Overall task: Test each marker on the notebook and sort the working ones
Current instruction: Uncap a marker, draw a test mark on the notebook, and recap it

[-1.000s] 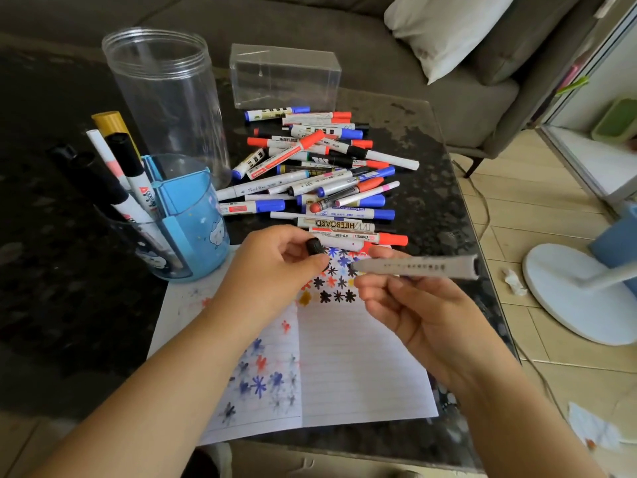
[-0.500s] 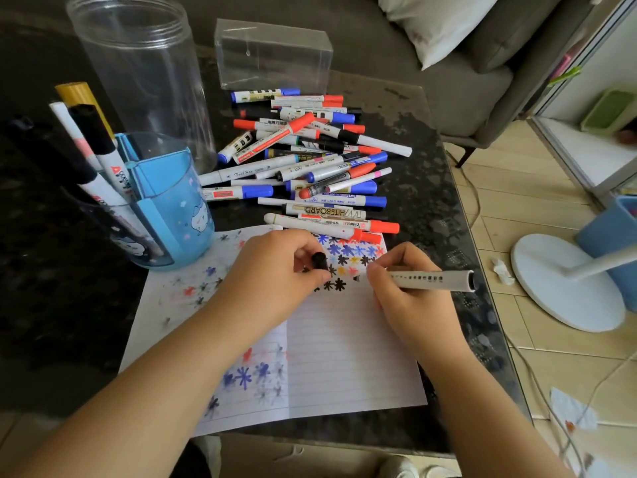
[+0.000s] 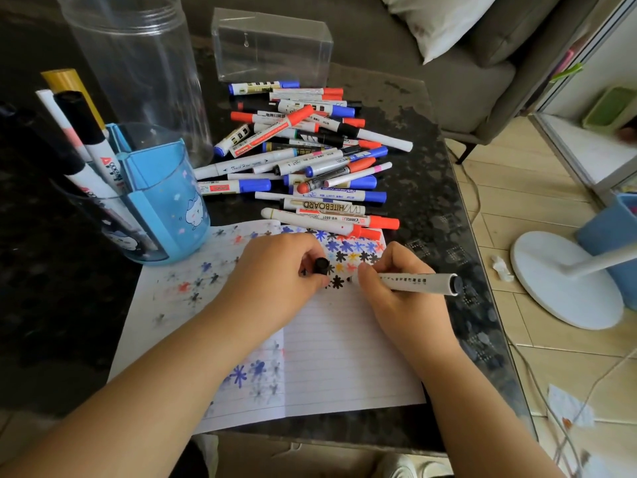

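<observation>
Right hand (image 3: pixel 396 291) grips white marker (image 3: pixel 418 282).

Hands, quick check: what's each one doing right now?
Left hand: pinches the black cap, resting on the notebook.
Right hand: grips the white marker, tip down on the page.

Grey sofa (image 3: pixel 448 74), white pillow (image 3: pixel 437 19), white fan base (image 3: pixel 558 288), crumpled tissue (image 3: pixel 501 269)

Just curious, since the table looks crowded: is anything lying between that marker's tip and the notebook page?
Nothing visible. The right hand holds the white marker with its tip down at the lined notebook page, beside a black star scribble. The marker pile lies farther back.
</observation>
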Motion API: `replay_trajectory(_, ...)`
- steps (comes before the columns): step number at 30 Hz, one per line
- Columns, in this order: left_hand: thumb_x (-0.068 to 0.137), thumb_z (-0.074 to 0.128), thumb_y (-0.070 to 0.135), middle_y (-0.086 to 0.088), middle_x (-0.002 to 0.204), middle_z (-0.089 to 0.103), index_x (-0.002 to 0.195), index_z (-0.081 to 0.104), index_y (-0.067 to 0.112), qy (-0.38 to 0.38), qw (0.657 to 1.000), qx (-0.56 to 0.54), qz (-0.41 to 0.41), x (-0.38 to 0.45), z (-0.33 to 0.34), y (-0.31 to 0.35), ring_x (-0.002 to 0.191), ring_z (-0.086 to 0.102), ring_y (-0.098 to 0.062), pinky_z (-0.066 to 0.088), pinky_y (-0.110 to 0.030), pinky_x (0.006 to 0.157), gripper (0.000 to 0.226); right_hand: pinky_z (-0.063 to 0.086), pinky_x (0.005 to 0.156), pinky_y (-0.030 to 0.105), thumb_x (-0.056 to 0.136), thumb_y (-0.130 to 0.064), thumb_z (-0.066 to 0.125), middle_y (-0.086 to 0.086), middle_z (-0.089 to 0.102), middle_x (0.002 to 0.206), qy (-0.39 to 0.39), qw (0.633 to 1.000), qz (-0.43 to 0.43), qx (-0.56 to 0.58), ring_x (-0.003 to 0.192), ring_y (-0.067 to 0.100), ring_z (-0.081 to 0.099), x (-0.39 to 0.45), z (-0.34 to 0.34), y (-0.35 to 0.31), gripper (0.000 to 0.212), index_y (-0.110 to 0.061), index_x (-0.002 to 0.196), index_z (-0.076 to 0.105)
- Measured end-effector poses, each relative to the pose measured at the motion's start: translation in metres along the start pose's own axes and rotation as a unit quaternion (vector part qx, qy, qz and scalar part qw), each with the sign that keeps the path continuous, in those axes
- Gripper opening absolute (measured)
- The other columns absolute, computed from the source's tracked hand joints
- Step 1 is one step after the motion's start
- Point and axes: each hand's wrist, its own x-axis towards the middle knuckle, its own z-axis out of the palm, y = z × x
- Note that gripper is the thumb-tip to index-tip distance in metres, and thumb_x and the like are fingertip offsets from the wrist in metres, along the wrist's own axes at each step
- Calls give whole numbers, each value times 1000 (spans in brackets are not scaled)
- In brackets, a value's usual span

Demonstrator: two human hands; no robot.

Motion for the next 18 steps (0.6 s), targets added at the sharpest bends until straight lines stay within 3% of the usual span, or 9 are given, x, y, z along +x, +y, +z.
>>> replay_trajectory(5, 75, 76, 20, 9, 76, 68, 84, 67, 22, -3, 1000, -7, -4, 0, -1, 0, 72, 62, -7, 50, -23, 70, 13, 24, 44, 20, 84, -3, 62, 8, 40, 58, 6, 1000, 5, 9, 51, 8, 31, -2, -3, 1, 31, 3, 65, 37)
replay_trajectory(13, 77, 74, 22, 13, 74, 61, 88, 66, 22, 1, 1000, -1, -6, -1, -3, 1, 72, 59, -6, 49, -22, 70, 14, 23, 42, 16, 85, -8, 64, -2, 37, 52, -11, 1000, 10, 23, 47, 6, 30, -1, -1, -2, 36, 0, 63, 37)
replay_trajectory(16, 80, 71, 21, 14, 74, 60, 94, 61, 28, 10, 998, -50, -23, 1, -5, 0, 68, 57, 0, 43, -11, 62, 18, 30, 44, 14, 84, -17, 67, -5, 47, 52, 7, 999, 16, 51, 48, 4, 40, -2, -2, -6, 32, -1, 67, 46)
replay_trajectory(18, 83, 68, 22, 10, 75, 64, 94, 62, 32, 15, 991, -127, -41, 2, -9, -1, 66, 61, -2, 45, -15, 62, 16, 36, 46, 16, 79, -30, 67, -6, 59, 58, 10, 996, 25, 86, 53, 6, 48, -2, -5, -14, 31, -3, 76, 53)
